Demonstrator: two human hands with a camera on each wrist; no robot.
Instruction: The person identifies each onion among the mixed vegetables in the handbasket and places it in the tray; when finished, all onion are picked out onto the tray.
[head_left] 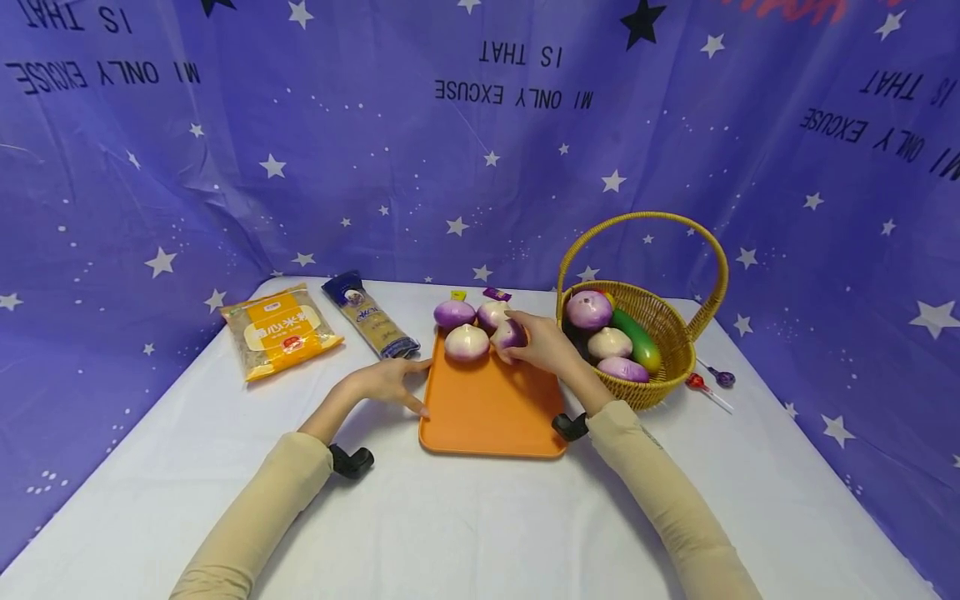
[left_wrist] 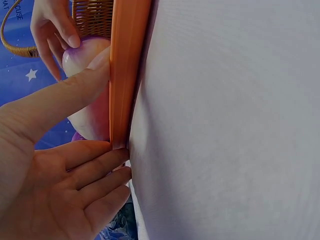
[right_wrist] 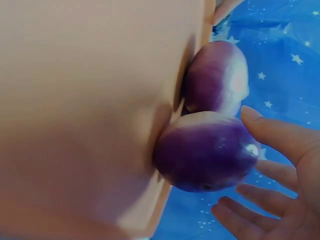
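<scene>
An orange tray [head_left: 495, 408] lies on the white table with several purple-and-white onions at its far end. Along the tray's left rim, my left hand [head_left: 386, 385] rests with thumb and forefinger spread apart, fingers straight. My right hand [head_left: 551, 343] holds the nearest right-hand onion [right_wrist: 207, 152] between thumb and fingers. That onion lies tilted on its side against the tray floor. Beside it sits a white-topped onion [head_left: 467, 342], pointed tip upward, and behind are a purple onion [head_left: 454, 313] and another pale onion [head_left: 492, 313], partly covered by the right hand.
A wicker basket [head_left: 678, 354] with a tall handle stands right of the tray, holding onions and a green cucumber-like vegetable [head_left: 636, 340]. Lollipops [head_left: 708, 387] lie beyond it. At left are an orange-labelled food bag [head_left: 285, 332] and a noodle pack [head_left: 371, 317]. Small wrapped candies [head_left: 497, 293] lie behind the tray.
</scene>
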